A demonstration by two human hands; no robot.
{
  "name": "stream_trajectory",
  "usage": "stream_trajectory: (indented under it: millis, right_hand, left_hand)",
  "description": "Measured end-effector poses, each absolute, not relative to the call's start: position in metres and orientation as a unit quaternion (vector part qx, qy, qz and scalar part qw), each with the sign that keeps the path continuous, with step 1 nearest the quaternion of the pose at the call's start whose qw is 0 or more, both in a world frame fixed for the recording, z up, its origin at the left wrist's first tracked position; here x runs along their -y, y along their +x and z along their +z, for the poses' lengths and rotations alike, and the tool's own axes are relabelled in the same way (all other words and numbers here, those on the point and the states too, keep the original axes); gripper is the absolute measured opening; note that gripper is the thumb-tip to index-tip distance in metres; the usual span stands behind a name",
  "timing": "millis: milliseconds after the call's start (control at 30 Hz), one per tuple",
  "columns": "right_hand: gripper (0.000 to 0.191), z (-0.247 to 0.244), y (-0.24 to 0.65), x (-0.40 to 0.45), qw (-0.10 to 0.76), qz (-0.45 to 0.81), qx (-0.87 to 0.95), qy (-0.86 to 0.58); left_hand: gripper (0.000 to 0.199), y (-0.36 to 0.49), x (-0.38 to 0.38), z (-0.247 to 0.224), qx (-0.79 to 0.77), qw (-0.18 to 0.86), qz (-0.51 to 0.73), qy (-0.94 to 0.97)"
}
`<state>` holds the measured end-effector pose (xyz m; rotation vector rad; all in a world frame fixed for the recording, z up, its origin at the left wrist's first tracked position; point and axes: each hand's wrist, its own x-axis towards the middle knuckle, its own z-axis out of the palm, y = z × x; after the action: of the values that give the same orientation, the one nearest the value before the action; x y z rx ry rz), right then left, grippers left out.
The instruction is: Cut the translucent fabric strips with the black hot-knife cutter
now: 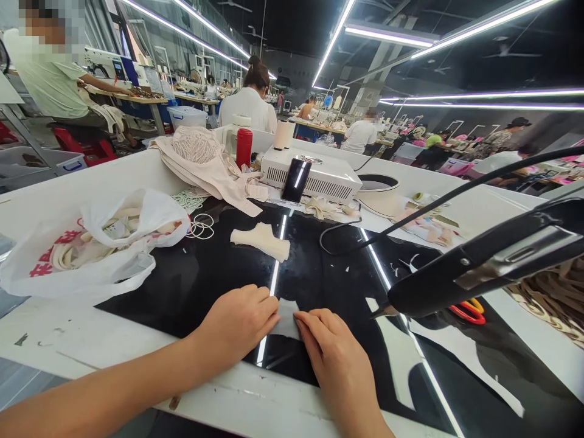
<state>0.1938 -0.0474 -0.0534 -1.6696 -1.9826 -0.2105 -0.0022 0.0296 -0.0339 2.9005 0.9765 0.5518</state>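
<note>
A small, thin white fabric piece (287,317) lies on the glossy black work surface (214,267), right in front of me. My left hand (239,319) has its fingers closed together at the piece's left edge. At the opposite edge, my right hand (337,353) pinches it between thumb and fingers. Just beyond both hands rests a cream fabric piece (261,241) with curved edges, perhaps a small stack. To the right of my right hand, pale cut pieces (396,356) lie flat. Over them hangs a black pen-like tool (483,261) with a pointed metal tip and a cable.
A plastic bag of fabric bits (91,243) stands left, near white elastic loops (201,225). Behind are a beige lace garment (201,158), a red bottle (244,148), a phone (296,180) and a white vented box (328,176). Red-and-yellow-handled scissors (469,311) lie right. Several people work beyond.
</note>
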Motion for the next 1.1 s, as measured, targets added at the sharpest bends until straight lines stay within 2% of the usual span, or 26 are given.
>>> stream_trajectory:
  millis: [100,267,833,967,1100]
  right_hand:
    - [0.030,-0.053,0.192,0.047,0.269,-0.082,0.735,-0.617]
    - [0.032,-0.054,0.194,0.048,0.270,-0.081,0.738,-0.613]
    - [0.034,-0.054,0.193,0.047,0.260,-0.078,0.736,-0.620]
    - [0.030,-0.047,0.193,0.046,0.286,-0.094,0.742,-0.599]
    - [0.024,-0.037,0.210,0.067,0.376,-0.138,0.730,-0.554]
  left_hand:
    - [0.024,0.000,-0.028,-0.034,-0.263,-0.023,0.214,0.940]
    - [0.018,0.005,-0.025,-0.038,-0.194,0.006,0.268,0.944]
    - [0.019,0.006,-0.023,-0.047,-0.186,-0.010,0.257,0.948]
    - [0.017,0.006,-0.023,-0.047,-0.186,-0.008,0.268,0.945]
    - [0.017,0.006,-0.022,-0.045,-0.189,0.019,0.275,0.942]
